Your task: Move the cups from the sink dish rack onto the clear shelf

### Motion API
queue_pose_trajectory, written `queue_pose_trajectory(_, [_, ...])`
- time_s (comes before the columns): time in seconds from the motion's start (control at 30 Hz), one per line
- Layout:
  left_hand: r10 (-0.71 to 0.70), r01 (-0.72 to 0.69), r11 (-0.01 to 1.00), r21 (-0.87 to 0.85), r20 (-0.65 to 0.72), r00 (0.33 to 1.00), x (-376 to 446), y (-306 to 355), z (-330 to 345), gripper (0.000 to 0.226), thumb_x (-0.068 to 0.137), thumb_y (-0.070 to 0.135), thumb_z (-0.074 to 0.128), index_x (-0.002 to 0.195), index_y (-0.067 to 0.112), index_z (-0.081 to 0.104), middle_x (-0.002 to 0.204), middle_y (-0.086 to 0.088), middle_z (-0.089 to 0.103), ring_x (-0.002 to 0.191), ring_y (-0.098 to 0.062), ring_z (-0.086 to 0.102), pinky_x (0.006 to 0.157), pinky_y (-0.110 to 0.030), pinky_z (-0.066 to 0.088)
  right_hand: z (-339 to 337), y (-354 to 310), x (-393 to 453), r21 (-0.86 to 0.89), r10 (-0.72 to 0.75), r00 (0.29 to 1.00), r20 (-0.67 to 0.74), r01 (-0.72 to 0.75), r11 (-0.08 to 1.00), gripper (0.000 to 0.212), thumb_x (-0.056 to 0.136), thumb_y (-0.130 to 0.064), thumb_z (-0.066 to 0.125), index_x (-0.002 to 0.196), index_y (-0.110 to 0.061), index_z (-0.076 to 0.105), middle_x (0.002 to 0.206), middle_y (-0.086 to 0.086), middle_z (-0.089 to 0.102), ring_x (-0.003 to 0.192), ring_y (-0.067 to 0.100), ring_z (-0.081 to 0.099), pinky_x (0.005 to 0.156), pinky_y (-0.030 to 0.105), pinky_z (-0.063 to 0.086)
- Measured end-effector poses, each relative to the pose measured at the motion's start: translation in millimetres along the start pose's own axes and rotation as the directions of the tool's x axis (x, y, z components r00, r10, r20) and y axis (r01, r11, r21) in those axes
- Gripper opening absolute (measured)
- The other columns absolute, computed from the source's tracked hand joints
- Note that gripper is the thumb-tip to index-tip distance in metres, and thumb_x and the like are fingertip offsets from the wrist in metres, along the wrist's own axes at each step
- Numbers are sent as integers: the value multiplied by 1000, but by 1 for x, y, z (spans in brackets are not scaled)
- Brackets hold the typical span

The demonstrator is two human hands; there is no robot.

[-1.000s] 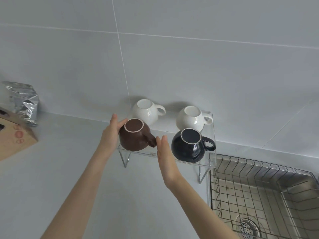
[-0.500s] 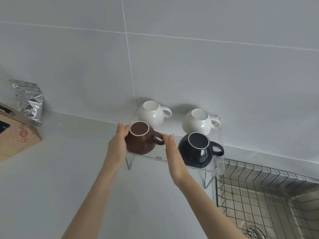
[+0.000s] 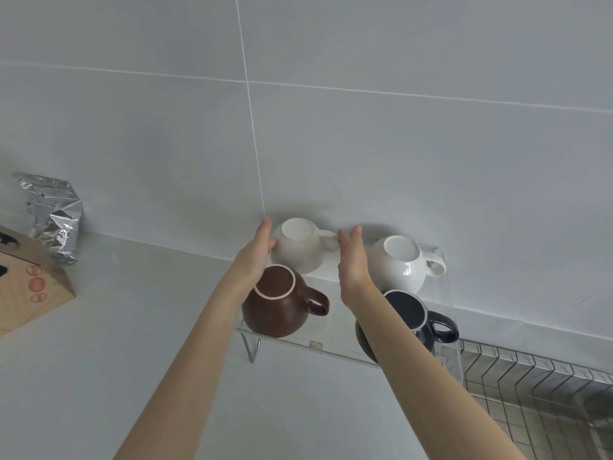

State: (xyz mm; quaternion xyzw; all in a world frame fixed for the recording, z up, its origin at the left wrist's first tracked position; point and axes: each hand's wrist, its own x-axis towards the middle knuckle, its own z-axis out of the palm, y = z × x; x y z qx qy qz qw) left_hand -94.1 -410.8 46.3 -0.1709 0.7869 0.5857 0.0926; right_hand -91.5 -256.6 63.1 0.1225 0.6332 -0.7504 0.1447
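Several round cups stand upside down on the clear shelf [image 3: 318,345] against the tiled wall. At the front left is a brown cup [image 3: 275,307], at the front right a dark blue cup [image 3: 414,320] partly behind my right forearm. At the back are a left white cup [image 3: 298,247] and a right white cup [image 3: 401,263]. My left hand [image 3: 255,257] lies flat against the left side of the left white cup. My right hand [image 3: 351,257] is flat at that cup's handle side, fingers straight.
A wire dish rack [image 3: 537,390] sits in the sink at the lower right, beside the shelf. A crumpled silver foil bag [image 3: 53,217] and a cardboard box [image 3: 30,287] stand on the grey counter at the left.
Both hands have left the brown cup at the shelf's front and moved back to either side of the left white cup. The view has shifted closer.
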Motion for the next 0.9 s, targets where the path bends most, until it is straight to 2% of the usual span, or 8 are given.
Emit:
queue_pose_trajectory(0.3, [17, -16, 999, 37, -27, 999, 10, 0, 3, 75, 84, 64, 10, 136, 19, 38, 152, -1, 29, 140, -23, 25, 114, -36, 13, 3, 19, -12, -26, 13, 1000, 24, -12, 1000, 58, 95, -50, 13, 145, -22, 22, 155, -4, 19, 142, 13, 15, 112, 27, 13])
queue_pose_trajectory(0.37, [5, -3, 999, 45, -32, 999, 13, 0, 2, 78, 81, 68, 9, 136, 21, 39, 152, 0, 30, 140, -22, 25, 114, -36, 14, 2, 20, -19, -73, 21, 999, 34, -18, 997, 55, 96, -48, 14, 143, -23, 26, 151, -4, 27, 125, 7, 37, 89, 5, 33])
queue_pose_trajectory(0.43, [-10, 11, 998, 55, -28, 1000, 15, 1, 1, 87, 72, 75, 10, 135, 23, 40, 152, 2, 30, 140, -20, 25, 114, -36, 14, 3, 17, -27, -117, 22, 999, 45, -17, 993, 51, 97, -44, 13, 142, -23, 27, 146, -2, 31, 90, 1, 41, 47, -5, 33])
queue_pose_trajectory(0.53, [-15, 17, 999, 35, -37, 999, 17, 1, 0, 93, 65, 77, 11, 134, 23, 41, 152, 3, 30, 141, -19, 24, 115, -36, 14, 4, 15, -32, -106, 10, 998, 63, -4, 994, 49, 98, -41, 13, 141, -24, 28, 142, -3, 34, 67, -4, 38, 36, -3, 30])
queue_pose_trajectory(0.63, [-2, 4, 998, 59, -44, 999, 16, 1, 2, 81, 78, 70, 9, 135, 22, 40, 151, 1, 31, 140, -22, 26, 113, -37, 15, 3, 18, -29, -64, 11, 998, 54, -7, 998, 50, 97, -42, 13, 142, -24, 27, 128, -8, 34, 72, -5, 40, 44, -2, 33])
queue_pose_trajectory(0.7, [7, -3, 997, 72, -55, 998, 13, 4, 3, 75, 83, 64, 10, 135, 19, 40, 151, 0, 33, 139, -24, 28, 113, -37, 16, 0, 20, -25, -31, 28, 997, 69, -25, 999, 52, 97, -45, 13, 142, -25, 27, 139, -9, 31, 109, 3, 41, 82, 6, 34])
queue_pose_trajectory(0.77, [0, 7, 995, 102, -74, 997, 10, 8, 3, 75, 84, 63, 11, 133, 16, 43, 149, -3, 35, 137, -25, 31, 112, -37, 19, -2, 18, -29, -60, 27, 997, 75, -23, 998, 52, 96, -45, 17, 142, -22, 29, 152, -1, 26, 137, 12, 24, 107, 25, 19])
queue_pose_trajectory(0.9, [38, -17, 975, 221, -95, 995, -8, 37, 10, 62, 89, 51, 27, 128, 8, 47, 142, -16, 43, 132, -29, 38, 107, -36, 28, -23, -13, -48, -139, -103, 993, 54, 110, 984, 46, 94, -29, 40, 138, -17, 36, 149, 1, 34, 134, 17, 32, 104, 27, 24])
